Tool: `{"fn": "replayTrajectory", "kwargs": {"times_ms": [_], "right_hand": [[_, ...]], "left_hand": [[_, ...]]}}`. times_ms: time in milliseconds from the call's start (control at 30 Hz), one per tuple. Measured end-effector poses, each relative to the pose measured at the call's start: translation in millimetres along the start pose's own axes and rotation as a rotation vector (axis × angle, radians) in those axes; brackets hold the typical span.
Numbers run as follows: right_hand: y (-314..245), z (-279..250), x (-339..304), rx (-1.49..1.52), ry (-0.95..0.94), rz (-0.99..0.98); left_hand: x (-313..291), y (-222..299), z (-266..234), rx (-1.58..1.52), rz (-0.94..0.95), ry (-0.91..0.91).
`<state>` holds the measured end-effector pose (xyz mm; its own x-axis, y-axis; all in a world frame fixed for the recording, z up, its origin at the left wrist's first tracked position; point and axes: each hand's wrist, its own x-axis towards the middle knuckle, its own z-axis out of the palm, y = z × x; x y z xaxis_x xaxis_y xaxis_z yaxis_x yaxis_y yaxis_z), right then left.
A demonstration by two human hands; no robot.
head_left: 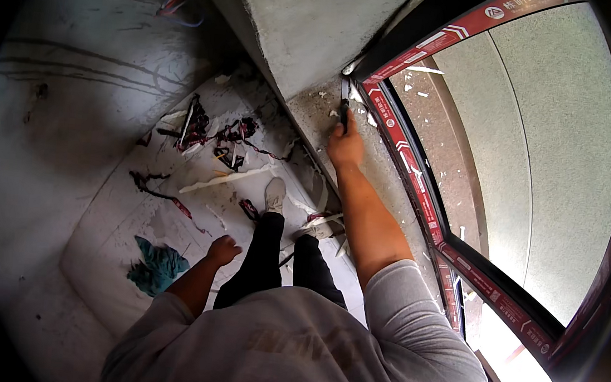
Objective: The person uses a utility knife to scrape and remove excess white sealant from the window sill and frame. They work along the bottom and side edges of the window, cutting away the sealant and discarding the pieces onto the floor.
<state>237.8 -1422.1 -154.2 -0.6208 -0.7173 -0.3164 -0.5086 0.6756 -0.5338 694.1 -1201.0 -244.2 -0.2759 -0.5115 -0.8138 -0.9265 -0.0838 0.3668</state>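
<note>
My right hand [345, 148] reaches far forward over the concrete sill [319, 113] and grips a utility knife [344, 111] by its dark handle. The thin blade points away from me, toward the corner where the sill meets the wall and the window frame [404, 138]. Red-and-white protective tape covers that dark frame. Bits of white foam [356, 94] lie along the frame's foot near the blade. Low at my side, my left hand [224, 251] hangs with its fingers curled in and nothing visible in them.
Torn dark-red tape strips [195, 128] and a long strip of white foam [224, 179] litter the floor around my shoes. A crumpled teal bag [156, 265] lies at the left. A concrete wall [311, 26] rises ahead; glass panes [532, 137] stand at the right.
</note>
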Motion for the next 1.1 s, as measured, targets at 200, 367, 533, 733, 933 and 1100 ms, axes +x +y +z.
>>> {"fn": "replayTrajectory", "kwargs": {"times_ms": [200, 367, 533, 733, 933, 1100], "right_hand": [[28, 0, -19, 0.016, 0.11, 0.041], [76, -40, -45, 0.035, 0.105, 0.046], [102, -57, -74, 0.07, 0.154, -0.076], [162, -68, -189, 0.107, 0.154, 0.056], [181, -127, -306, 0.101, -0.183, 0.098], [196, -134, -338, 0.118, -0.114, 0.314]], "left_hand": [[-3, 94, -44, -0.519, 0.099, 0.115], [-12, 110, -70, -0.398, 0.024, 0.135], [27, 121, -84, -0.087, 0.414, 0.277], [107, 284, -145, -0.464, 0.535, 0.367], [286, 416, -163, -0.643, 0.601, 0.784], [288, 491, -182, -0.578, 0.322, 0.578]]}}
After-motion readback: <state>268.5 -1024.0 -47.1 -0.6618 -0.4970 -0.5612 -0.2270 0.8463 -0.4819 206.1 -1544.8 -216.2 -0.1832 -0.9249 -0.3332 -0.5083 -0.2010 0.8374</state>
